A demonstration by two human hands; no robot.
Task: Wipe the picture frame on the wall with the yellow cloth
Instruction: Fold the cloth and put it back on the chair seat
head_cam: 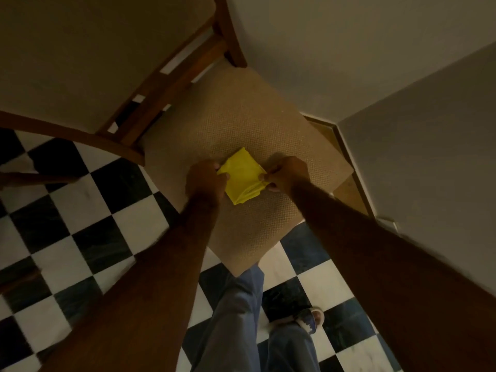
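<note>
A folded yellow cloth (243, 178) lies on the beige woven seat of a wooden chair (241, 124). My left hand (205, 181) pinches the cloth's left edge. My right hand (288, 174) pinches its right edge. Both hands rest low over the seat, with the cloth stretched between them. No picture frame shows in this view.
The chair's wooden back (171, 76) rises at the upper left. A plain wall (375, 63) and a corner with a baseboard (349, 157) stand to the right. Black-and-white checkered floor (80, 210) spreads below. My legs in blue trousers and one slippered foot (308, 320) stand under the seat's near corner.
</note>
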